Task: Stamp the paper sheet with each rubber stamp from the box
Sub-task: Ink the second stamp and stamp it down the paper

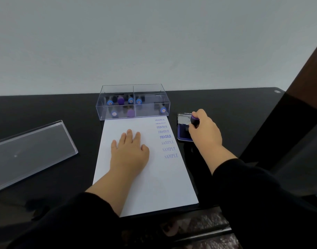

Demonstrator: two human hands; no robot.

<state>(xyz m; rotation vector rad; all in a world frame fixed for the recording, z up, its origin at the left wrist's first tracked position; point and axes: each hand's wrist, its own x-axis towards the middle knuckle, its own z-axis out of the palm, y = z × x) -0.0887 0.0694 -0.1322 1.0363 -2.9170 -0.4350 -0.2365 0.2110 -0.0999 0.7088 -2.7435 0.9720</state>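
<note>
Paper sheet (pixel 159 184): white, flat on black counter (pixel 46 108), long axis running away from viewer, far edge touching clear box (pixel 133 102). Down its right side, a column of purple FRAGILE prints (pixel 165 136), then fainter SAMPLE prints (pixel 169 149). Clear lid (pixel 31 149) lying well left. Box split into two compartments, holding blue- and purple-topped rubber stamps (pixel 121 100). Left hand (pixel 130 152) spread flat on sheet. Right hand (pixel 204 129) gripping purple-handled stamp (pixel 194 121), upright on open ink pad (pixel 184 130) just right of sheet.
</note>
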